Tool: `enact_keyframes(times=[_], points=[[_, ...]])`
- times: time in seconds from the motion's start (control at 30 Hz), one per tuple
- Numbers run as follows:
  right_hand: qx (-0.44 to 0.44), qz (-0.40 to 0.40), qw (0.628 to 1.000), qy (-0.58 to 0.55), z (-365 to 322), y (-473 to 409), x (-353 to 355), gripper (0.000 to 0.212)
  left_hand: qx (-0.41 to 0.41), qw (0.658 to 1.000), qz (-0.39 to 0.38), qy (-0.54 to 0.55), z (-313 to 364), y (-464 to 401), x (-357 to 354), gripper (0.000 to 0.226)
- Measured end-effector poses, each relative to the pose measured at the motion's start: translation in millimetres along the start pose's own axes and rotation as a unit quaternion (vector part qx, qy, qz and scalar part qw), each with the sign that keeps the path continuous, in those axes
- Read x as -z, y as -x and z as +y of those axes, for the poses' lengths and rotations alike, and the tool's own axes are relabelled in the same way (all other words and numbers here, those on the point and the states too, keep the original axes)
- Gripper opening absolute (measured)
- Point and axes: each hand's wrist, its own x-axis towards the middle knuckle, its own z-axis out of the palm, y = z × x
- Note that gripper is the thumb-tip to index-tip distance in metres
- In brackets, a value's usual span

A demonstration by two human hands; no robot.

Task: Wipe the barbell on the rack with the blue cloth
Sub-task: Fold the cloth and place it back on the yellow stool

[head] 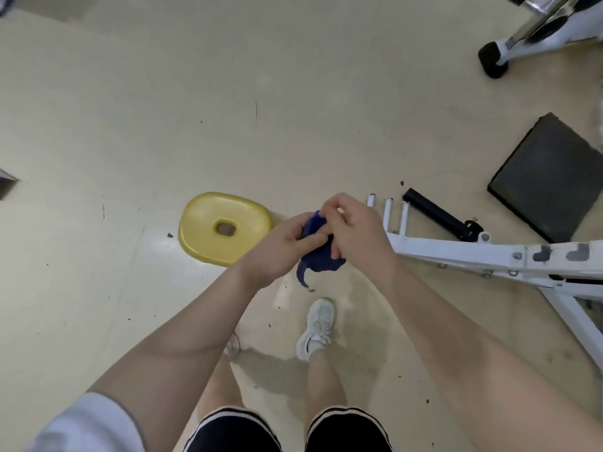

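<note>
the crumpled dark blue fabric cloth sits bunched between both hands, held in the air above the pale floor, one corner hanging down. the left hand closes its fingers on the cloth from the left; the right hand pinches it from above-right, fingers curled, not spread. no barbell can be identified in view — only a white metal rack frame just right of the right hand, its long beam running off to the right. judged nearer: the right hand. a yellow plastic stool seat stands left of the hands.
</note>
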Motion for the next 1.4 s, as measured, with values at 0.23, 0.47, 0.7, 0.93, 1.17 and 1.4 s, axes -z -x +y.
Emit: enact_keyframes(times=[0.23,0.47,0.7,0.93,1.17,1.4], points=[[0.016,-0.164,0.986,0.007,28,-45,-68,0.035,0.038,0.994,-0.011,-0.104,-45,-1,91,0.019],[0.178,-0.169,0.861,0.445,64,-121,-138,0.021,0.061,0.970,0.060,-0.226,-103,7,194,0.021],[0.183,-0.040,0.947,0.259,40,-160,-181,0.010,-0.030,0.891,0.203,-0.405,-123,-9,265,0.033],[0.084,-0.052,0.981,0.167,54,-160,-192,0.013,-0.073,0.887,0.164,-0.425,-162,-2,264,0.055],[0.009,-0.170,0.947,0.272,154,-155,-242,0.010,0.039,0.881,0.100,-0.461,-273,-16,243,0.030],[-0.105,-0.157,0.961,0.201,221,-166,-294,0.009,0.155,0.863,0.154,-0.456,-338,-43,236,0.025]])
